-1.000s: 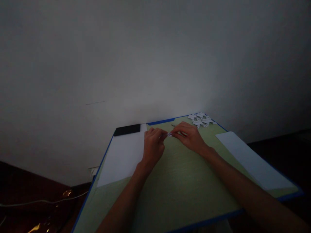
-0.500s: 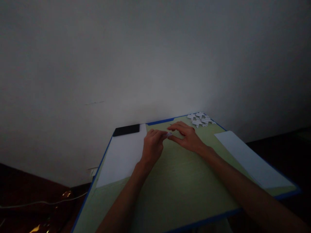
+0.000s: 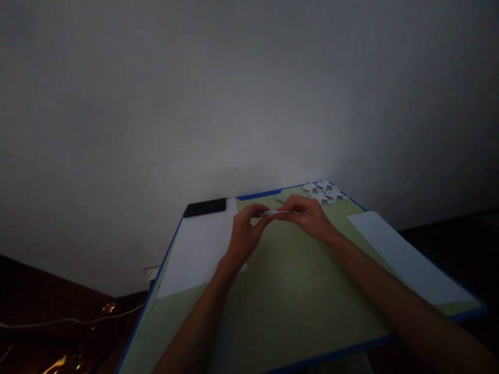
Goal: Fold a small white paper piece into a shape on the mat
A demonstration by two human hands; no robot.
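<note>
Between both hands, above the middle of the green table [image 3: 288,291], is a small piece of folded white paper [image 3: 274,212], seen nearly edge-on. My left hand [image 3: 247,227] pinches its left end between thumb and fingers. On the other end, my right hand [image 3: 306,215] grips it with thumb below and fingers above. The fingertips hide part of the folds. Behind my right hand lies a thin pen-like object [image 3: 279,201], partly covered. Several folded white paper pieces [image 3: 325,192], pointed like stars, lie together at the far right corner.
A white sheet [image 3: 195,254] lies on the left, with a flat black object [image 3: 205,207] across its far end. White paper [image 3: 405,259] lies along the right edge. The table's blue rim [image 3: 259,195] runs close to the wall [image 3: 249,104]. A white cable [image 3: 70,321] hangs at lower left.
My right hand's fingers have come down onto the paper, which both hands now grip. The paper has turned flatter and shows wider. The view has shifted slightly.
</note>
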